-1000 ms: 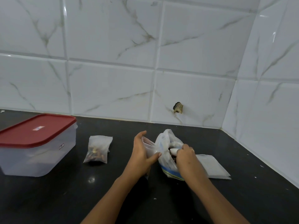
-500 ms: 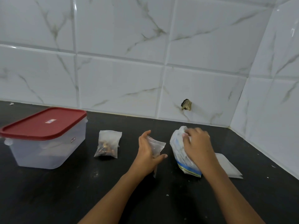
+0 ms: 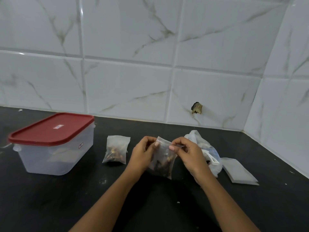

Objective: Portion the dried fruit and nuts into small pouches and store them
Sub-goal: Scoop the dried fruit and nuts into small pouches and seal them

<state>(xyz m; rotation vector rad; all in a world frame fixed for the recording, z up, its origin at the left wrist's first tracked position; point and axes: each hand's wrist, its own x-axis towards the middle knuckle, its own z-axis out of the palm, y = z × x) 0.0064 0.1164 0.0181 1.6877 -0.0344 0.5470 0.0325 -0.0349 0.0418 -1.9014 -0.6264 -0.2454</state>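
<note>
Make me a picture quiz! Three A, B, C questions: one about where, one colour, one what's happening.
1. Where is the loose filled pouch? A) on the counter, between box and left hand B) on the box C) on the floor
2. What colour is the lid? A) blue B) red C) green
3. What are both hands doing? A) lifting the lid B) pinching the top of a second pouch C) resting flat
Answers: 1 A, it lies beside the box. 2 B, plainly red. 3 B, the right hand and left grip its top edge.
</note>
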